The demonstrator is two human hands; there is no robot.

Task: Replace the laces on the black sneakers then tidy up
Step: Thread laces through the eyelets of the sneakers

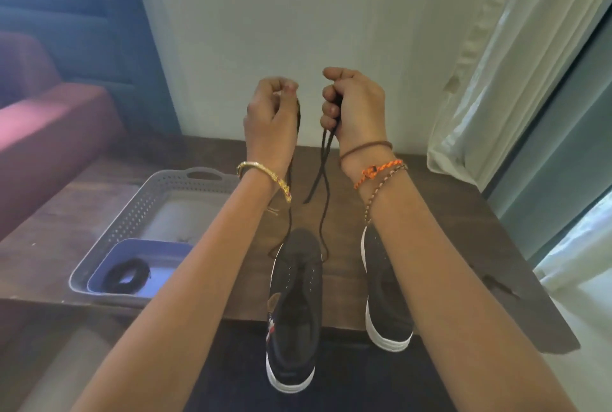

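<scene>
While both hands are raised well above the table (344, 199), the left hand (270, 120) pinches one end of a dark lace (323, 189) between thumb and fingers, and the right hand (356, 106) has its fingers curled round the other end. Each grip is narrow and closed on the lace. From the hands the two strands hang down, crossing just under the right hand, and run to the front eyelets of the left sneaker (296, 309), which lies with its heel poking over the near edge of the table. The right sneaker (385, 292) sits just beside it, partly hidden by the right forearm, and I cannot tell if it has a lace.

To the left stands a grey basket (139, 209) with a small tray (109, 266) holding a coiled black lace (127, 277).

Pulling upward unevenly would likely leave one end too short for the upper eyelets. A hard tug might also drag the sneaker off the near edge, since so much of it overhangs.
</scene>
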